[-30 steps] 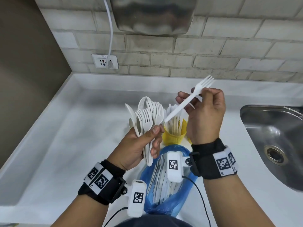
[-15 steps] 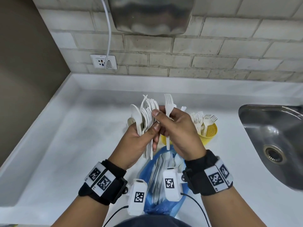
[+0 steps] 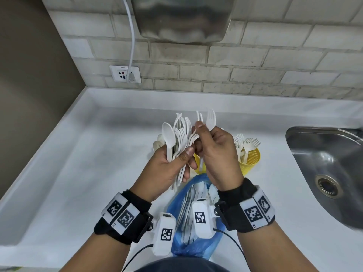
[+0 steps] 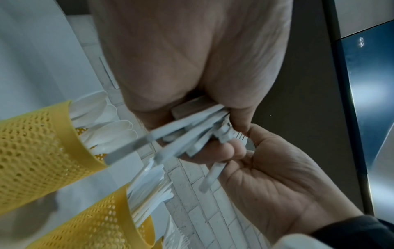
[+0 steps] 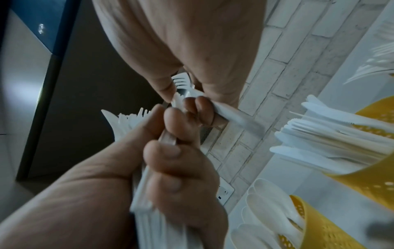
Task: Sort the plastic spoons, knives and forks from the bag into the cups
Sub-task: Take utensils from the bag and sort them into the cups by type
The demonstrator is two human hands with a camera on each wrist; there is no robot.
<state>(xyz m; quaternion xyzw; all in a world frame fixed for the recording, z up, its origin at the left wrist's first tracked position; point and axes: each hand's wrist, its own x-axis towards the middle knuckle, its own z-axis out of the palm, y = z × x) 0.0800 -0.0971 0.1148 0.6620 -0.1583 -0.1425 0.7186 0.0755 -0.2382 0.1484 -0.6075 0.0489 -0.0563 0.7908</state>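
Across the white desk (image 3: 78, 173), from big to small: the steel sink (image 3: 324, 163) lies to my right, the blue bag (image 3: 182, 195) of cutlery lies below my wrists, and the yellow mesh cups stand just beyond my hands. The fork cup (image 3: 250, 158) is on the right with tines up; the knife cup (image 5: 362, 161) and spoon cup (image 4: 38, 151) show best in the wrist views.

My left hand (image 3: 169, 167) is curled firmly round a mixed bundle (image 3: 179, 138) of white forks and spoons, handles down and heads up. My right hand (image 3: 214, 154), touching it, pinches one fork (image 3: 210, 119) by the neck between thumb and fingers. Its long axis is close to upright, tines pointing up and away from me, handle hanging below my fingers.

Judging from this, the fork cup is right of and slightly beyond my right grip, so that hand is nearer and the fork should go in handle first.
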